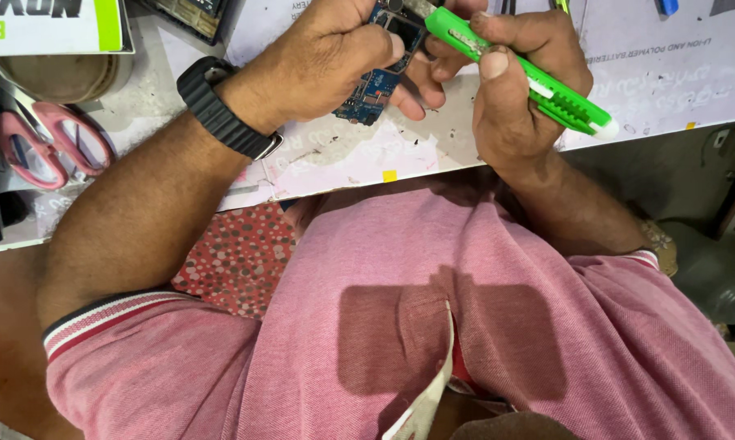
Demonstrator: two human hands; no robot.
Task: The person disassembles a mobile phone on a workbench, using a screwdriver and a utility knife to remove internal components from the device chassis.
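Note:
My left hand [322, 61] grips a small blue circuit board [373, 91] above the white work mat [367, 155]; the fingers cover most of the board. My right hand [518, 90] holds a bright green utility knife [538, 85], whose front end points at the top of the board. The blade tip is hidden at the frame's upper edge. A black watch [220, 106] sits on my left wrist.
Pink-handled scissors [45, 143] lie at the left on the bench. A white and green box [49, 24] sits in the upper left corner. My pink shirt [465, 326] fills the lower frame, below the mat's near edge.

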